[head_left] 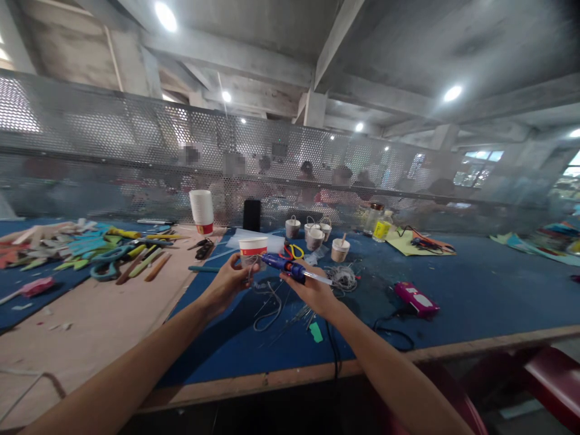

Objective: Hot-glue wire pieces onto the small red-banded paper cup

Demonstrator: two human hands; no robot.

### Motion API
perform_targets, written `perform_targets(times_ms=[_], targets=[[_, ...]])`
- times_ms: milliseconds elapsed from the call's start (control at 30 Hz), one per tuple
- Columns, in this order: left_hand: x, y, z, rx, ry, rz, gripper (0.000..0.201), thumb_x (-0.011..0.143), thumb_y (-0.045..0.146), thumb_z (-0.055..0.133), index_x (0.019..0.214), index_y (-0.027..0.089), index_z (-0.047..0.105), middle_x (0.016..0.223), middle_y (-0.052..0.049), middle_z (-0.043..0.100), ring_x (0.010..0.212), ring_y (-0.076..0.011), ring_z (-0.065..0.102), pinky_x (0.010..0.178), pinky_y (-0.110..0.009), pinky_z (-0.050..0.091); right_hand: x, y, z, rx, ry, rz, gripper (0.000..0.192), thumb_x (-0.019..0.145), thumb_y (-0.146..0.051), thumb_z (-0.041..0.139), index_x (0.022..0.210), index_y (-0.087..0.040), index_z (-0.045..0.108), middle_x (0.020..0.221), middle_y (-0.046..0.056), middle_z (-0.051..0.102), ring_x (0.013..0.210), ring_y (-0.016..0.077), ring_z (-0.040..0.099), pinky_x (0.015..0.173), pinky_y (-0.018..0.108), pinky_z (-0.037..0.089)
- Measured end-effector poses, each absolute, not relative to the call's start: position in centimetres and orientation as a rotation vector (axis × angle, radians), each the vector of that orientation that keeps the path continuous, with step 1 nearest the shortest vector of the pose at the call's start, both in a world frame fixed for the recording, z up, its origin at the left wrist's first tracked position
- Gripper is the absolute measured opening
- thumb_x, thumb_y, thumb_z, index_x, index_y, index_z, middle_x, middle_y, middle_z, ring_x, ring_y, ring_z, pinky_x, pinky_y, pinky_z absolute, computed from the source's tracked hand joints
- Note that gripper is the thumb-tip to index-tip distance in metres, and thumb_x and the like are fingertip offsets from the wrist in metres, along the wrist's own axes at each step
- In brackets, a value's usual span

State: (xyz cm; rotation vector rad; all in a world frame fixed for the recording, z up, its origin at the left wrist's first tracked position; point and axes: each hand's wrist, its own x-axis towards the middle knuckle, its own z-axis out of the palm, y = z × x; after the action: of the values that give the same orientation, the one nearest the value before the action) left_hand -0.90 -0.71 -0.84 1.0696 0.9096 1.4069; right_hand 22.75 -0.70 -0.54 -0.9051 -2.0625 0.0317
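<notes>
The person's two bare forearms come in from the bottom edge, nearest the camera, and meet above the middle of a long table [475, 290] covered in blue felt, with a wooden strip running along its near edge. A sheet of brown cardboard [90, 320] covers the table's left part, reaching from the near edge to the far side. Along the far edge stands a perforated metal screen [136, 139], with blurred people seated behind it. On the far left of the table lies a heap of coloured craft sticks and scissors [90, 248]. A stack of white paper cups [202, 210] stands near the far edge, a dark phone [251, 214] upright just to its right, then a cluster of small cups with wire handles [312, 234] and a glass jar [374, 217]. The left hand [229, 281] has its fingers wrapped around a paper cup [252, 251] with a red band, held just above the felt. The right hand [312, 290] is closed around a blue glue gun [285, 266] whose blue end sits right against the cup's side; its black cord runs off over the near edge. To the right lies a pink device [415, 298]. Loose wire [267, 308] lies under the hands, a small green scrap [316, 332] towards the near edge.
</notes>
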Motion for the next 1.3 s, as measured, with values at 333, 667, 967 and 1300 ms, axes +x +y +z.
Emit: perform_targets(times_ms=[333, 667, 967, 1300], targets=[[-1.04, -0.60, -0.97, 1.060, 0.894, 1.401, 0.055, 0.064, 0.029, 0.092, 0.108, 0.021, 0.062, 0.079, 0.002, 0.065, 0.054, -0.0064, 0.050, 0.050, -0.019, 0.040, 22.82, -0.77, -0.51, -0.922, -2.082, -0.010, 0.032, 0.098, -0.051, 0.056, 0.100, -0.020, 0.063, 0.075, 0.003, 0.071, 0.066, 0.0213, 0.070, 0.059, 0.026, 0.047], [-1.02, -0.48, -1.04, 1.033, 0.861, 1.404, 0.052, 0.061, 0.026, 0.093, 0.103, 0.020, 0.062, 0.076, 0.003, 0.064, 0.051, -0.0064, 0.051, 0.048, -0.019, 0.039, 22.83, -0.90, -0.34, -0.942, -2.072, -0.027, 0.030, 0.097, -0.050, 0.057, 0.098, -0.021, 0.063, 0.072, 0.003, 0.069, 0.063, 0.0212, 0.067, 0.056, 0.027, 0.044], [-1.03, -0.64, -0.91, 1.034, 0.862, 1.398, 0.053, 0.061, 0.028, 0.094, 0.102, 0.020, 0.061, 0.074, 0.004, 0.062, 0.052, -0.0061, 0.051, 0.049, -0.018, 0.039, 22.84, -1.03, -0.08, -0.937, -2.082, 0.025, 0.026, 0.098, -0.046, 0.057, 0.097, -0.021, 0.062, 0.075, 0.003, 0.070, 0.065, 0.0216, 0.067, 0.056, 0.027, 0.045], [-1.30, -0.30, -1.17, 1.033, 0.857, 1.389, 0.051, 0.064, 0.027, 0.092, 0.104, 0.020, 0.062, 0.078, 0.003, 0.063, 0.054, -0.0069, 0.051, 0.050, -0.019, 0.040, 22.90, -0.82, -0.32, -0.930, -2.073, -0.008, 0.027, 0.098, -0.047, 0.056, 0.097, -0.021, 0.061, 0.074, 0.002, 0.069, 0.063, 0.0203, 0.065, 0.056, 0.027, 0.043]])
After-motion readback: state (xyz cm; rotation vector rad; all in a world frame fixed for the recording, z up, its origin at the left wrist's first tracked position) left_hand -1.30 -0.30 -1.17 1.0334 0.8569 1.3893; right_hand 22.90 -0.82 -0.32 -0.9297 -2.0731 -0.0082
